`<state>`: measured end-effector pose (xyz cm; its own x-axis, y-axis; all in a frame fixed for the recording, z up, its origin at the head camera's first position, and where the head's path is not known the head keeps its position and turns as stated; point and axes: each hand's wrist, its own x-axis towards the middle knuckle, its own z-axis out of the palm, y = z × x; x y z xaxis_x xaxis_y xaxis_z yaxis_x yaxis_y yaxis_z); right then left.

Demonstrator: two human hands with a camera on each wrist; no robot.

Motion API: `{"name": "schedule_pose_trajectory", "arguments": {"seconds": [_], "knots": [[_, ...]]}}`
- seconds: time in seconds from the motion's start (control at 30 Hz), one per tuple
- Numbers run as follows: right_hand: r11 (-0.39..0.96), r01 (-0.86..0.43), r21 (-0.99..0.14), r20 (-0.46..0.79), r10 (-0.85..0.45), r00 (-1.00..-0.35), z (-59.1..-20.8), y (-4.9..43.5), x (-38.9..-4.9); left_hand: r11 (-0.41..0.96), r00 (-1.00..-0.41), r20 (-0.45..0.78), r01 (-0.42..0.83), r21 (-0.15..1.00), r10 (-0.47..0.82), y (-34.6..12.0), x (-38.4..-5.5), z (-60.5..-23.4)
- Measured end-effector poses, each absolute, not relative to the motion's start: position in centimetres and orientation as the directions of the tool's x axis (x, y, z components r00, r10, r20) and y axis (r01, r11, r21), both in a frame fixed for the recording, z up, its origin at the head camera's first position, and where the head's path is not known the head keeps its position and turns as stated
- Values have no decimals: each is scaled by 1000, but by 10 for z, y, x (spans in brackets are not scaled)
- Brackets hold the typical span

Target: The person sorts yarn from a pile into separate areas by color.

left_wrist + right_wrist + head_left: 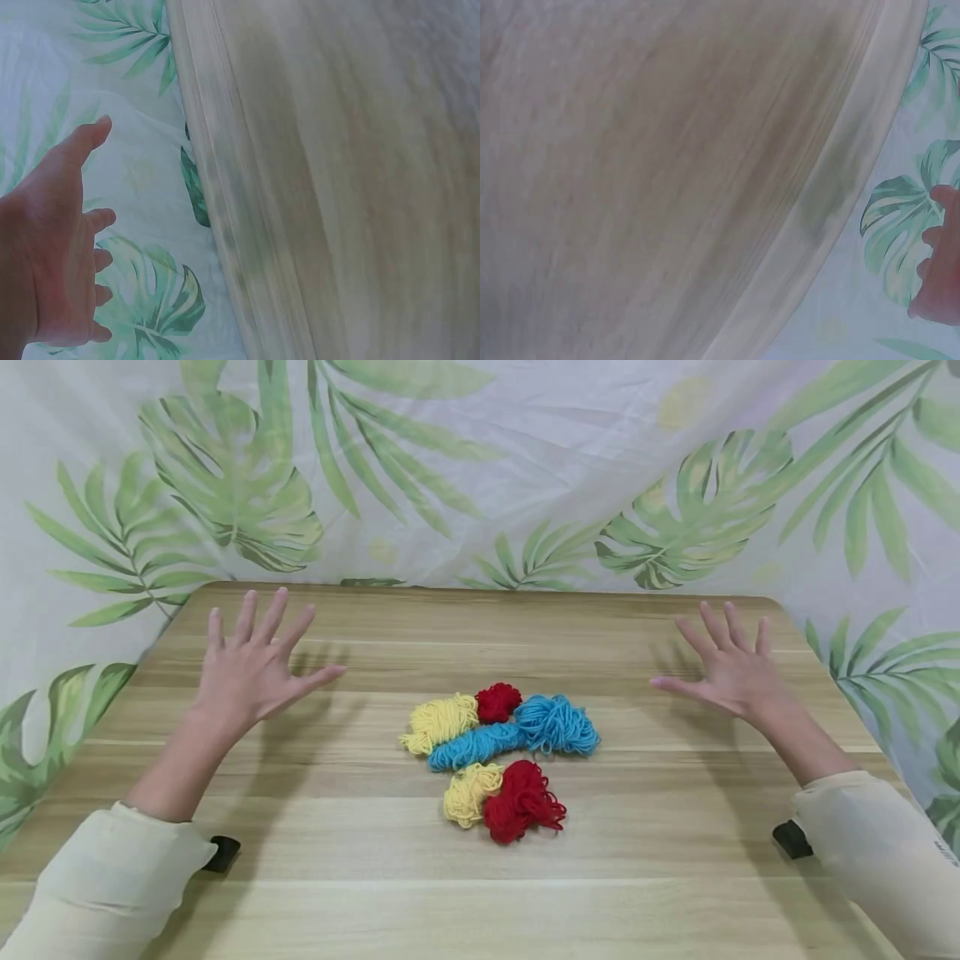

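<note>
Several bundles of yarn lie grouped mid-table in the head view. At the back are a larger yellow yarn bundle (442,722), a small red yarn bundle (498,702), a long blue yarn bundle (476,746) and a rounder blue yarn bundle (557,725). Nearer me, a small yellow yarn bundle (470,795) touches a larger red yarn bundle (522,802). My left hand (243,672) hovers to their left, fingers spread, holding nothing. On the other side my right hand (735,672) is likewise spread and bare. Both wrist views show the hands apart from the yarn.
The wood-grain table (337,877) has rounded far corners. Behind it hangs a white cloth (540,468) printed with green leaves. A black strap piece shows under the left sleeve (120,868) and another under the right sleeve (885,852).
</note>
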<state>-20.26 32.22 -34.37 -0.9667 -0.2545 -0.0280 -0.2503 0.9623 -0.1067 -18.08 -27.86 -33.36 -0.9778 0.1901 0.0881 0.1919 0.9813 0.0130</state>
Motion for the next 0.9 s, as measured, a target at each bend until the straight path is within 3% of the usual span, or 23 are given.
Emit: {"name": "schedule_pose_trajectory", "arguments": {"seconds": [0.9], "knots": [[942,-314,-117,-4,-317,-948,-344,298,-197,969,-967,66,248,-3,248,-255,-179,-335]]}}
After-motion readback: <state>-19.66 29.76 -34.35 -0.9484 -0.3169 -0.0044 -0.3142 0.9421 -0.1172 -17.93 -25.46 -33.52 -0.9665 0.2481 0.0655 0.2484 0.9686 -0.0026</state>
